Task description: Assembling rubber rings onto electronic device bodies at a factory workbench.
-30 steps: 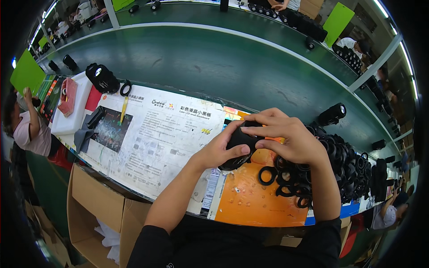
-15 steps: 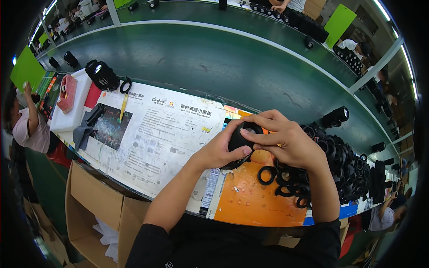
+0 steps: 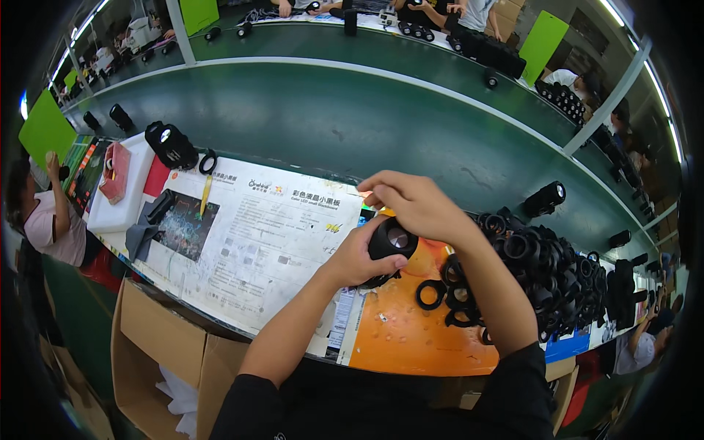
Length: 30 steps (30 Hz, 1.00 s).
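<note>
A black cylindrical speaker (image 3: 390,241) with a round shiny disc in its end is tilted up toward me over the orange part of the bench. My left hand (image 3: 357,257) wraps round its left side, thumb across the lower front. Just beyond the speaker is my right hand (image 3: 414,205), back upward, its fingers reaching left over the far side. Those fingers are loosely bent and apart; whether they touch the speaker is hard to see. A loose black ring (image 3: 430,294) lies to the right, beside a big heap of black rings (image 3: 546,268).
Another black speaker (image 3: 170,145), a black ring (image 3: 208,162) and a yellow pen (image 3: 205,195) lie at the left. A white foam tray (image 3: 136,180) holds a pink box. Beyond runs a green conveyor belt (image 3: 293,103), with a speaker (image 3: 545,199) standing on it. An open carton (image 3: 158,330) stands below.
My right hand has come off the speaker's front end and moved left and away, beyond it. The disc in the end now shows. My left hand keeps its hold.
</note>
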Motion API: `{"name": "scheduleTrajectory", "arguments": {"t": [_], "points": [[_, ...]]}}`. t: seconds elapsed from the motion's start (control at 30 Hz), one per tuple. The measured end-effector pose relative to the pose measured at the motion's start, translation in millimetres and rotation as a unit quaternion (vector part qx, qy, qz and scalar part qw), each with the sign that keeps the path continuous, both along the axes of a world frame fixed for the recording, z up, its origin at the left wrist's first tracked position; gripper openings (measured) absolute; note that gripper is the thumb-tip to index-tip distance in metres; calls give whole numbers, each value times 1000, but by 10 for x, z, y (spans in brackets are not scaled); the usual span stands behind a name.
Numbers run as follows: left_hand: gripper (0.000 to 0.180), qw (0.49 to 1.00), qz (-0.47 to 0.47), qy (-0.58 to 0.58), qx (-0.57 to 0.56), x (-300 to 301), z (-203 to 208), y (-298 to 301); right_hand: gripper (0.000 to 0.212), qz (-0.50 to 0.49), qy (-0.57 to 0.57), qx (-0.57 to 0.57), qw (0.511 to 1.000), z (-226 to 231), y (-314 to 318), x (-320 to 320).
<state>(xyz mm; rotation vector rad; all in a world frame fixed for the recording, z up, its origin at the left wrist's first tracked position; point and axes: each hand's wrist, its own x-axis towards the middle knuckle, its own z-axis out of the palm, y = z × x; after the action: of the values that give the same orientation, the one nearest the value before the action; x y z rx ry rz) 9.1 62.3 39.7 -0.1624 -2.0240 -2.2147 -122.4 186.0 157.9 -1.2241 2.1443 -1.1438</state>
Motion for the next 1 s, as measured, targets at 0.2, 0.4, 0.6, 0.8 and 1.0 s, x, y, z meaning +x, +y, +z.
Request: {"name": "scheduleTrajectory", "arguments": {"t": [0.2, 0.4, 0.6, 0.8, 1.0], "points": [[98, 998, 23, 24, -49, -23, -174, -41, 45, 117, 90, 150, 978, -253, -231, -32], [99, 1000, 0, 1, -26, -20, -112, -70, 40, 76, 17, 163, 984, -231, -231, 6], [95, 999, 5, 21, -35, -56, -141, -76, 42, 109, 138, 167, 970, -308, -230, -33], [94, 999, 22, 36, -10, -37, -96, -22, 43, -15, -46, 138, 989, -290, -205, 18], [88, 997, 3, 49, 56, -56, -43, -18, 37, -149, -206, -138, 957, -469, -136, 50]]}}
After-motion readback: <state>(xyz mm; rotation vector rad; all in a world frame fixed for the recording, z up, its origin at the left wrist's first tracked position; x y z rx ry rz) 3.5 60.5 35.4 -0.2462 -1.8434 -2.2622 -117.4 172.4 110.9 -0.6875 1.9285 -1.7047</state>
